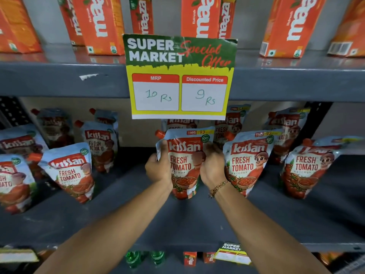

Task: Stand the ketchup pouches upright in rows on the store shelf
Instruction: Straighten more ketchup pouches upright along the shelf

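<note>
Both my hands grip one Kissan ketchup pouch (184, 165) standing upright at the middle of the grey shelf (177, 220). My left hand (158, 167) clasps its left edge, thumb on the front near the red spout. My right hand (212, 165) wraps its right edge. Another pouch (246, 161) stands just right of it, and one more (308, 167) farther right. To the left, a pouch (71, 171) leans at a tilt. Several more pouches (100, 143) stand in a back row, partly hidden.
A yellow and green price card (179, 76) hangs from the upper shelf edge, covering the back-row pouches at centre. Orange juice cartons (98, 22) stand on the upper shelf. Green bottle caps (145, 258) and small cartons show on the shelf below.
</note>
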